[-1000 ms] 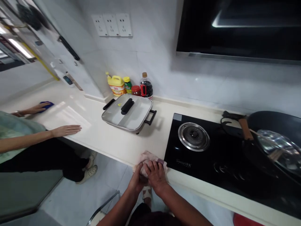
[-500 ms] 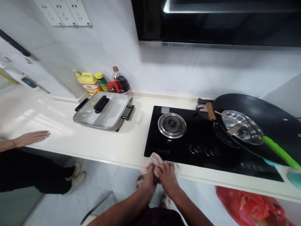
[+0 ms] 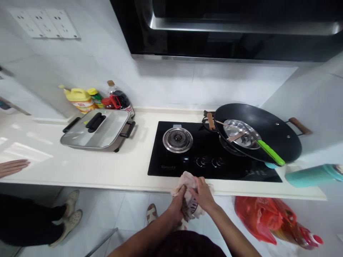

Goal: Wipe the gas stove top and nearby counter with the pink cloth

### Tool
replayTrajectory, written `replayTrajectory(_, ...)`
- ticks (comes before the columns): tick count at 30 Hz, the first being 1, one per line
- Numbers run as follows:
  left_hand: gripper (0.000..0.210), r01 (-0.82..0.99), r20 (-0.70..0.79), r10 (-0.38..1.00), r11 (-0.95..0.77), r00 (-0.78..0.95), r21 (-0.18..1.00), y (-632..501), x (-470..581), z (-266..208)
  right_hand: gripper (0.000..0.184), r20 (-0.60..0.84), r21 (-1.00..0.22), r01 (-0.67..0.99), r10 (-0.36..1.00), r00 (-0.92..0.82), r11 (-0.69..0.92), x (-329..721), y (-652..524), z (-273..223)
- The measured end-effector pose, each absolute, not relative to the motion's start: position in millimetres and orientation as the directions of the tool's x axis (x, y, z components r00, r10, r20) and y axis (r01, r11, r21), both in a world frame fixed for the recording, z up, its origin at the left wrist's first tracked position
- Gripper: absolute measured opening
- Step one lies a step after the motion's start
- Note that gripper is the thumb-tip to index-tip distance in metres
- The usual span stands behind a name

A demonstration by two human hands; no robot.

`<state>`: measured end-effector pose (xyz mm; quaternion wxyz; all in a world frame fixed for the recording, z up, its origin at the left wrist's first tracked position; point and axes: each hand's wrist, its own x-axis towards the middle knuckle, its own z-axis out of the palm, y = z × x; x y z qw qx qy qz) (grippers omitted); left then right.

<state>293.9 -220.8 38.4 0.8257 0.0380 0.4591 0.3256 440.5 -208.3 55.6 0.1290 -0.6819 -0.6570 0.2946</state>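
In front of the counter edge, both my hands are on a pale pinkish cloth (image 3: 186,180). Wrapped partly in it is a dark slotted piece (image 3: 192,206), perhaps a burner part; its full shape is hidden. My left hand (image 3: 177,202) is closed around the cloth and the piece from the left. My right hand (image 3: 204,194) presses the cloth from the right, fingers bent over it. Just beyond them lies the black glass gas stove (image 3: 184,167), whose left burner (image 3: 178,140) stands bare inside a metal ring.
A wok (image 3: 284,142) on the right burner holds a metal bowl (image 3: 252,141), chopsticks and a green-handled utensil. A teal bottle (image 3: 313,175) lies right. An electric pan (image 3: 107,134) and bottles stand left. Another person's hand (image 3: 13,167) rests on the counter. Red bags (image 3: 259,214) sit below.
My view has shifted right, bringing in the teal bottle. My hands have lifted apart slightly over the cloth, and the dark slotted piece now shows between them.
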Motion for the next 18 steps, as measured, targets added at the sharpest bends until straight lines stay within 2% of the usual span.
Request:
replayTrajectory(3,0.069,-0.44,-0.656,0.666,0.739,0.356,0.511,-237,269,39,0.057,-0.232,-0.404,0.897,0.969,0.089,-0.179,424,-198,52)
replayTrajectory(6,0.064,-0.384,-0.668,0.713,0.69,0.215,0.614,-254,236,37,0.059,-0.226,-0.341,0.919,0.966,0.124,-0.197,417,-193,52)
replayTrajectory(11,0.045,-0.133,-0.566,0.823,0.557,-0.047,0.82,-262,187,48,0.018,-0.254,-0.316,0.945,0.967,-0.004,-0.079,417,-191,48)
replayTrajectory(13,0.038,-0.04,-0.499,0.861,0.498,-0.093,0.866,-255,173,59,0.013,-0.17,-0.365,0.929,0.985,-0.008,-0.055,418,-189,45)
replayTrajectory(15,0.034,0.042,-0.434,0.89,0.443,-0.139,0.896,-247,160,73,0.011,-0.091,-0.512,0.854,0.994,0.058,-0.097,422,-184,43)
replayTrajectory(18,0.03,0.126,-0.348,0.919,0.373,-0.185,0.919,-233,142,96,0.019,-0.106,-0.733,0.66,0.986,0.129,-0.165,430,-176,44)
